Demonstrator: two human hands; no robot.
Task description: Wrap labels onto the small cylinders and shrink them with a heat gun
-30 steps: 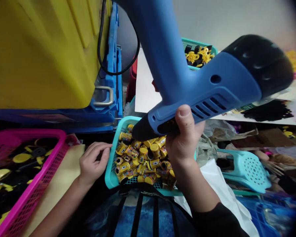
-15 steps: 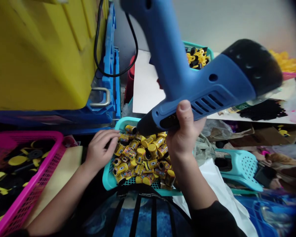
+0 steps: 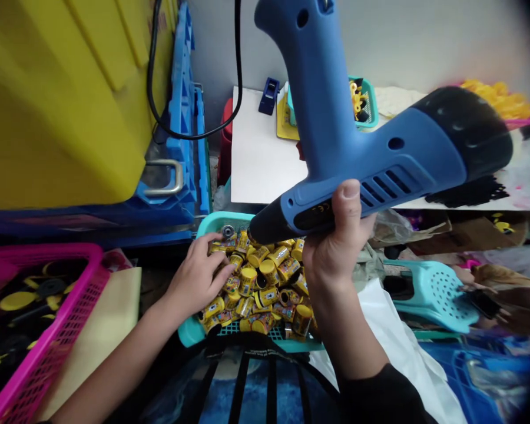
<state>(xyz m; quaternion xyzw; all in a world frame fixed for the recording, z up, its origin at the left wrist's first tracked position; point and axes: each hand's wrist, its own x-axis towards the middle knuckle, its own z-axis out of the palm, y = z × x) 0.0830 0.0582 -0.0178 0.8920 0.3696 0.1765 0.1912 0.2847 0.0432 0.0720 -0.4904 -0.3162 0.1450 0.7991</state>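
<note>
White board point(image 3: 260, 159) behind blue heat gun point(image 3: 362, 159)

Black sleeve point(image 3: 382, 400) (ends near elbow); left hand point(image 3: 196, 277), right hand point(image 3: 335, 247) bare.

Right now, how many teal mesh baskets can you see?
2: the near basket under the left hand and right hand, holding yellow canisters; the far basket beyond the blue heat gun. Others may be hidden.

Teal mesh basket point(image 3: 223, 222): heaped yellow-labelled canisters point(image 3: 265, 288) | white board point(image 3: 265, 159): blue tape dispenser point(image 3: 268, 95)
</note>
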